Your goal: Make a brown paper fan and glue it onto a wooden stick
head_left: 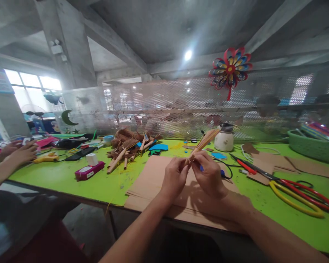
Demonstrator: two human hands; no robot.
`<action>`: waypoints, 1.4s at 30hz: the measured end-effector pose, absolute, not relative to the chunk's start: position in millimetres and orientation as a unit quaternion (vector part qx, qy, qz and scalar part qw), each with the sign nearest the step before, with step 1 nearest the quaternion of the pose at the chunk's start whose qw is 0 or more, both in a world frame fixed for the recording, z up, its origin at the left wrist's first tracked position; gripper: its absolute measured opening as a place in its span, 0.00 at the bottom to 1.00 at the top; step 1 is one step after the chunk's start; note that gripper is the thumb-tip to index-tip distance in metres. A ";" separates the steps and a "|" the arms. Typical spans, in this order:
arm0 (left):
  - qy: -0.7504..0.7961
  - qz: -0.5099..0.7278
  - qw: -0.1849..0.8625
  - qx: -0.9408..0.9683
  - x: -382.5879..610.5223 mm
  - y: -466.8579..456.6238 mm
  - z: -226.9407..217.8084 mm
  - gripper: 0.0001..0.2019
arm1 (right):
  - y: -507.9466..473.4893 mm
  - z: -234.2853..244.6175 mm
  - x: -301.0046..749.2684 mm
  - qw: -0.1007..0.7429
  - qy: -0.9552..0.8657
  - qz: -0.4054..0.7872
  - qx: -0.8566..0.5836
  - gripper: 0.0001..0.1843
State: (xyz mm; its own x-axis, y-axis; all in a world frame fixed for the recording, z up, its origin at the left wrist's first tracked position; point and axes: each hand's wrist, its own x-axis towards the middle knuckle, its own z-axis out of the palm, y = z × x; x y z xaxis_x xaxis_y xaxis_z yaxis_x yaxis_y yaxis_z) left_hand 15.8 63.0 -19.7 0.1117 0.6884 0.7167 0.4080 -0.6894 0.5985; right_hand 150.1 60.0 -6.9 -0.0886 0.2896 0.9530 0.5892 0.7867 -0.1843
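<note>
Both my hands meet above a stack of brown paper sheets (156, 177) at the table's front. My left hand (176, 178) pinches the lower end of a fanned bundle of thin tan strips (207, 140). My right hand (209, 174) is closed on the same end, its fingertips touching those of the left. The bundle slants up to the right; its gripped end is mostly hidden by my fingers. Behind my right hand lies a blue-handled tool (222, 173) with a black cord, partly covered.
Large scissors (279, 180) with red and yellow handles lie to the right, near a green basket (312, 148). A white bottle (224, 138) stands behind. Left are rolled brown paper pieces (126, 148) and a purple power strip (89, 170). Another person's hands (22, 151) work at far left.
</note>
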 end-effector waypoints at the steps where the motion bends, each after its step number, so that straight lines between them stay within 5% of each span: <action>1: 0.372 0.559 0.174 0.720 16.4 65.0 -20.5 0.07 | 58.7 -6.4 149.7 0.594 -0.738 -0.138 -0.289 0.07; 7: 0.356 0.577 0.372 0.634 18.0 72.5 -18.7 0.09 | 56.7 -9.9 144.8 0.592 -0.744 -0.113 -0.289 0.05; 13: 0.371 0.572 0.367 0.633 16.0 73.7 -16.3 0.10 | 73.5 -12.7 147.3 0.701 -0.576 0.227 -0.355 0.11; 16: 0.395 0.572 0.355 0.625 15.5 75.2 -17.0 0.09 | 78.8 -9.6 152.5 0.720 -0.522 0.304 -0.341 0.15; 42: 0.444 0.535 0.181 0.695 17.1 72.2 -24.6 0.09 | 77.0 -13.5 142.2 0.657 -0.597 0.247 -0.388 0.18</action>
State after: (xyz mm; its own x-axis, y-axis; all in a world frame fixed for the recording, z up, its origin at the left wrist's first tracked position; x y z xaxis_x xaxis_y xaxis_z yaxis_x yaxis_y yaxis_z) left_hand 17.1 72.2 -24.6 0.0316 0.8113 0.5838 0.4243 -0.5397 0.7271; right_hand 142.2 77.0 -13.5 0.1654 0.7875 0.5937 0.1389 0.5774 -0.8046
